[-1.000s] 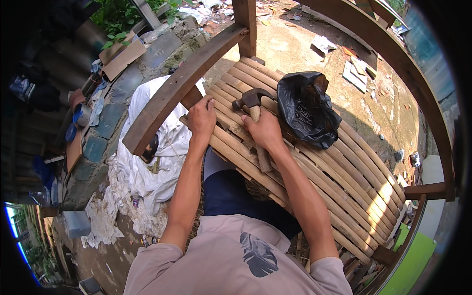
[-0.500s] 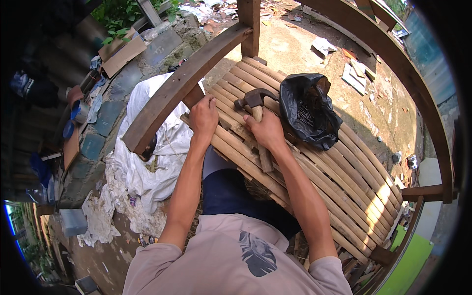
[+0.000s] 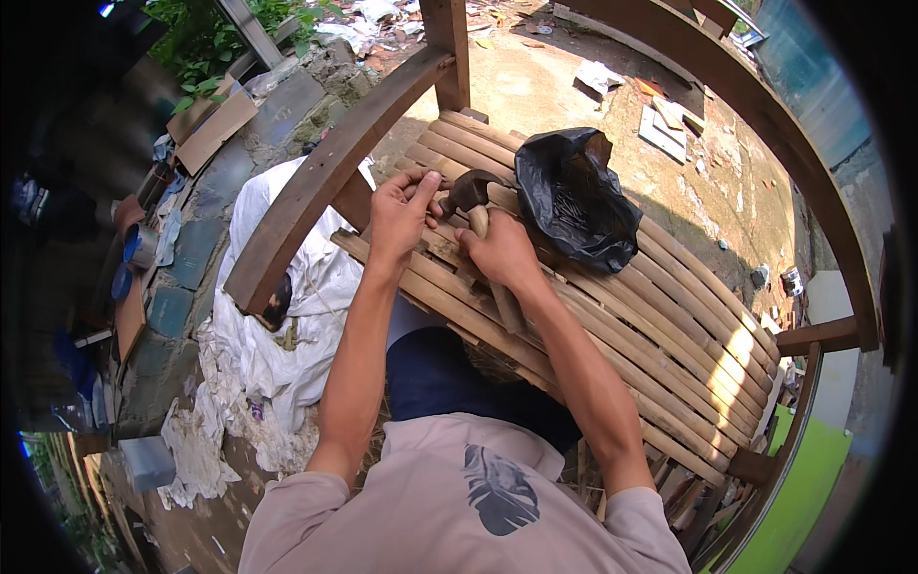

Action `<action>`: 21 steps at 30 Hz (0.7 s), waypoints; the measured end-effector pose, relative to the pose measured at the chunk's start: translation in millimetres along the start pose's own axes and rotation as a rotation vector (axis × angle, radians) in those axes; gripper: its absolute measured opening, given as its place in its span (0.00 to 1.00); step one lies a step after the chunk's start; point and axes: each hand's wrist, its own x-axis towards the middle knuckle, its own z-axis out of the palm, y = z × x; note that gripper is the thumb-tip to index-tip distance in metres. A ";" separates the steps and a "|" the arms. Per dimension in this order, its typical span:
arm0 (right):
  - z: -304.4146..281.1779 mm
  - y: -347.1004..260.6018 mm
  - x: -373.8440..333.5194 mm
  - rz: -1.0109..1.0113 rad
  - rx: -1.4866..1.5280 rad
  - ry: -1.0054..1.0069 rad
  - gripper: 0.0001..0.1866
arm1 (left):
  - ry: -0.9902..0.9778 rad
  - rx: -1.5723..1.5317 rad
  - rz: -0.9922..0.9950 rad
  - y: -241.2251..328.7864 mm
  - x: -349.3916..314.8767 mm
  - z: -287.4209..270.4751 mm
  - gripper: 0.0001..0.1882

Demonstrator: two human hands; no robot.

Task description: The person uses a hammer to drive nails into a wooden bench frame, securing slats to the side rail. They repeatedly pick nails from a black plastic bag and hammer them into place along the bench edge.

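My right hand [image 3: 505, 253] grips a claw hammer [image 3: 470, 191] near its head. The wooden handle slants down below the fist, and the dark metal head points toward my left hand. My left hand [image 3: 400, 218] is raised beside the hammer head, thumb and fingers brought together. Anything between those fingertips is too small to make out. Both hands are over a seat of bamboo slats [image 3: 660, 330] set in a wooden frame. An opened black plastic bag [image 3: 620, 228] rests on the slats right of the hammer, with several thin dark nails [image 3: 577, 203] inside.
A curved wooden armrest [image 3: 335, 167] rises at the left, and another curved rail [image 3: 808, 158] arcs over the right. White sacking [image 3: 277, 354] lies left of the seat by a stone wall [image 3: 225, 172]. Scrap boards [image 3: 662, 134] litter the ground beyond.
My left hand has lifted off the slats, its thumb and fingers now together by the hammer head. The hammer head has tilted slightly in my right hand. The view has shifted a little.
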 end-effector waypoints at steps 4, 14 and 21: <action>-41.3 -15.1 -73.2 0.015 -0.095 -0.100 0.24 | -0.072 0.051 0.059 8.9 1.6 23.6 0.13; -85.8 63.1 -152.6 0.228 0.172 0.014 0.23 | -0.486 1.023 0.674 -6.0 35.9 133.6 0.12; -78.8 81.6 -149.3 0.286 0.268 0.157 0.16 | -0.639 1.308 0.509 -13.6 46.4 133.5 0.13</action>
